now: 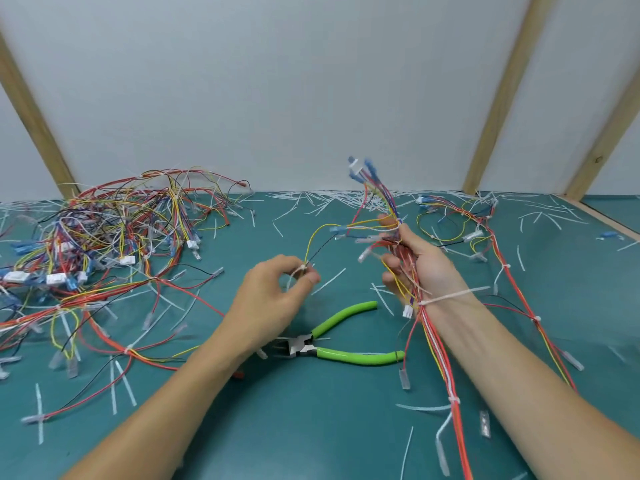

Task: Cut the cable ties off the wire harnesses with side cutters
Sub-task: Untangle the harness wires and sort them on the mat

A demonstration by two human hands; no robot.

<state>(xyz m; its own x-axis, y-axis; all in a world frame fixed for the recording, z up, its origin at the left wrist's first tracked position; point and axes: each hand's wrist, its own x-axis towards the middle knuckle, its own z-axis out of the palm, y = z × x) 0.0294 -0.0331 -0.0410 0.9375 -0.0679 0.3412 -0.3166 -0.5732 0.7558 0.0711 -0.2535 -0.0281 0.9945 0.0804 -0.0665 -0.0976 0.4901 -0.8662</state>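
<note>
My right hand (420,261) holds a wire harness (403,252) upright, fingers curled round its red, yellow and white wires; blue terminals stick up above it. A white cable tie (446,296) crosses the bundle at my wrist. My left hand (277,296) pinches a small white cable tie (300,270) on a yellow and a black wire branching from that harness. The green-handled side cutters (332,344) lie on the teal mat (311,427) between my forearms, jaws pointing left, untouched.
A big tangled pile of harnesses (104,244) fills the left of the mat. Another harness (485,237) lies at the right. Cut white tie pieces (329,199) litter the mat, thickest along the white back wall. Wooden posts (502,98) rise at both sides.
</note>
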